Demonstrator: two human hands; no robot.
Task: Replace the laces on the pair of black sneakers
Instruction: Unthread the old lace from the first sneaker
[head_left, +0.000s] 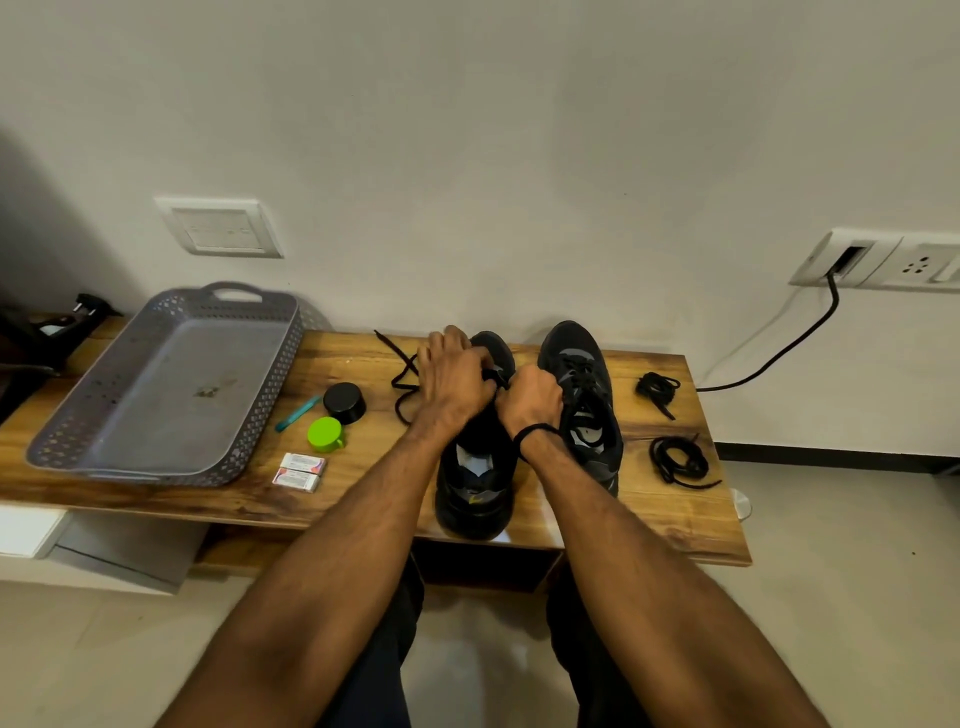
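Note:
Two black sneakers stand on a wooden bench (363, 499), toes toward the wall. The left sneaker (475, 488) sits under both hands. My left hand (452, 376) is curled over its eyelet area and pinches a black lace (402, 387) that trails off to the left across the wood. My right hand (530, 402) is fisted close beside it, pinching the same lace at the shoe's tongue. The right sneaker (584, 395) stands laced next to my right hand. Two coiled black laces (657, 389) (678, 460) lie at the bench's right end.
A grey perforated tray (249, 415) fills the bench's left half. Between it and the shoes lie a black cap (344, 401), a green cap (325, 434), a teal tool (297, 414) and two small boxes (300, 471). A black cable (779, 356) hangs from a wall socket.

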